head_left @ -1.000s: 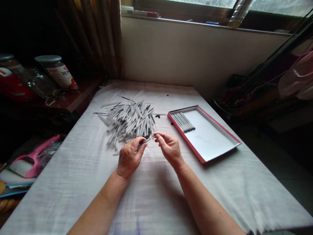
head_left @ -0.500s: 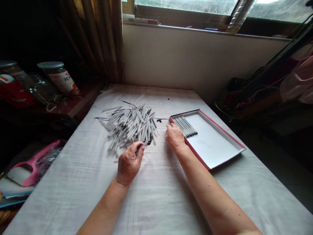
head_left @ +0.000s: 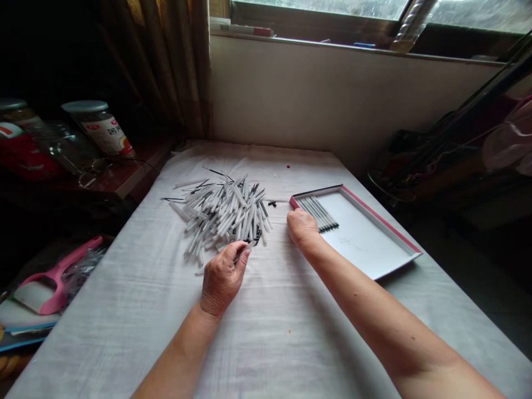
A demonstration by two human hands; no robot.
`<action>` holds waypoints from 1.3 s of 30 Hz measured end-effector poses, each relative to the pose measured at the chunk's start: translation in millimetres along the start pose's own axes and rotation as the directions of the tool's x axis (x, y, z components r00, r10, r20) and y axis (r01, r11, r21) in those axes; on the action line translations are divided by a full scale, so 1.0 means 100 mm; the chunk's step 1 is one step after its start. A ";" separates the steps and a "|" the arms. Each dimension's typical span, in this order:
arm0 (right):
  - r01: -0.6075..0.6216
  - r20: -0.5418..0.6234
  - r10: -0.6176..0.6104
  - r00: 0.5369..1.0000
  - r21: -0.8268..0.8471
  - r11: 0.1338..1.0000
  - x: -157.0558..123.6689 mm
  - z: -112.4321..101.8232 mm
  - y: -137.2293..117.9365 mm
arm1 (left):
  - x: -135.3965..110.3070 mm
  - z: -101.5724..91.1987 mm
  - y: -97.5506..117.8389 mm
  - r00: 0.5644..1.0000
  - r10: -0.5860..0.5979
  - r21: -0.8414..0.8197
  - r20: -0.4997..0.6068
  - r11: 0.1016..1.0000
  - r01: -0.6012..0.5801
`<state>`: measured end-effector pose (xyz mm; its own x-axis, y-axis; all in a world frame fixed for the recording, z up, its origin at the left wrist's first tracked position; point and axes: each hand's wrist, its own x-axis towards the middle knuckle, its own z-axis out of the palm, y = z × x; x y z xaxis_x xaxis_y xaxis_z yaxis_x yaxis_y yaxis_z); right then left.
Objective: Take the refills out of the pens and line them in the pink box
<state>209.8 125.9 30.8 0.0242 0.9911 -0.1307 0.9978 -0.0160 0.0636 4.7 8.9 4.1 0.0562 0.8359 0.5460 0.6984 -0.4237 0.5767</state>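
My left hand (head_left: 224,277) is closed in a pinch around a whitish translucent pen barrel (head_left: 251,245), whose end pokes out past the thumb. Just beyond it lies a heaped pile of pen barrels (head_left: 224,208) mixed with thin dark refills (head_left: 171,199). Small black parts (head_left: 258,235) show at the pile's near right side. My right hand (head_left: 302,226) is curled over the left wall of a shallow red-edged box lid (head_left: 378,221). Its fingertips are hidden, beside a row of black-tipped pens (head_left: 318,213) lying side by side in the lid.
Several black bits (head_left: 272,204) lie between pile and lid, and a red bit (head_left: 288,166) farther back. On the left are a dark shelf with jars (head_left: 106,130) and a pink-handled item (head_left: 62,274). A wall (head_left: 282,94) and window stand behind the cloth-covered table (head_left: 257,343).
My right hand has shifted slightly right and inward over the lid's left wall, its fingers more curled. My left hand keeps the barrel almost in place. The view has moved slightly.
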 end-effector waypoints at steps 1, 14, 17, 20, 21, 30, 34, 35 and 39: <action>0.001 -0.010 -0.001 1.000 0.004 1.000 0.01 -0.01 0.01 | 0.00 0.00 0.00 1.000 0.000 -0.002 0.001 1.000 0.000; -0.010 0.009 -0.010 1.000 0.999 -0.050 -0.62 0.25 0.00 | -0.02 0.05 0.07 0.992 0.083 0.049 0.092 0.995 -0.087; -0.187 0.160 -0.104 0.982 0.912 -0.364 -0.87 0.34 -0.05 | -0.04 0.07 0.11 0.985 0.092 0.029 0.145 0.995 -0.097; -0.248 0.204 -0.147 0.968 0.867 -0.431 -1.01 0.38 -0.08 | -0.07 0.08 0.14 0.976 0.089 0.016 0.198 0.995 -0.094; -0.247 0.202 -0.148 0.968 0.866 -0.435 -1.03 0.39 -0.09 | -0.08 0.08 0.14 0.974 0.091 0.017 0.208 0.995 -0.096; -0.161 0.108 -0.166 0.980 0.922 -0.351 -1.04 0.45 -0.09 | -0.09 0.12 0.14 0.964 0.113 0.034 0.241 0.992 -0.125; -0.049 0.019 -0.135 0.991 0.974 -0.223 -1.04 0.47 -0.07 | -0.09 0.11 0.13 0.958 0.118 0.068 0.259 0.988 -0.140; 0.002 -0.024 -0.121 0.992 0.983 -0.182 -1.05 0.47 -0.07 | -0.09 0.11 0.13 0.957 0.115 0.079 0.268 0.987 -0.141; 0.219 -0.220 -0.081 0.972 0.976 -0.019 -1.06 0.52 -0.06 | -0.08 0.09 0.13 0.948 0.111 0.105 0.298 0.983 -0.148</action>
<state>204.8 13.8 -6.8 -0.0704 0.9939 0.0849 0.0461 0.0883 -0.9950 20.2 -0.5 1.4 0.3432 0.8494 0.4010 0.7535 -0.5039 0.4223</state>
